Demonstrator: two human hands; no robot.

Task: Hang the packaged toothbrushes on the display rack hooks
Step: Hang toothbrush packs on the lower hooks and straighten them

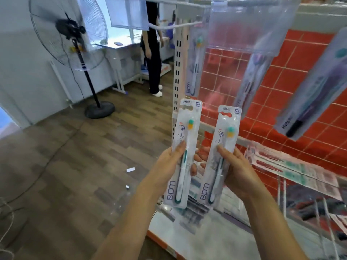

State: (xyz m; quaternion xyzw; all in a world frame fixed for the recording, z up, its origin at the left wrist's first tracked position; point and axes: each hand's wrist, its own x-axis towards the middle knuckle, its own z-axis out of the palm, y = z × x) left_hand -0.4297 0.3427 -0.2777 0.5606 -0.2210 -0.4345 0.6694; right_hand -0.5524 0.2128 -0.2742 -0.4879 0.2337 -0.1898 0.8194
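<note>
My left hand (pixel 169 167) grips a packaged toothbrush (pixel 185 139) with a green handle, held upright. My right hand (pixel 237 169) grips a second packaged toothbrush (pixel 223 145) of the same kind beside it. Both packs sit below the display rack hooks (pixel 180 25). One matching pack (pixel 195 66) hangs from a white hook near the slotted upright (pixel 177 72). Further right, a purple pack (pixel 249 79) and a dark pack (pixel 315 94) hang from other hooks.
Clear plastic label holders (pixel 249 25) hang in front of the upper hooks. A shelf (pixel 293 166) at the right carries flat-lying packs. A standing fan (pixel 75 44) is on the wooden floor at left, and a person in black (pixel 153 53) stands behind by a table.
</note>
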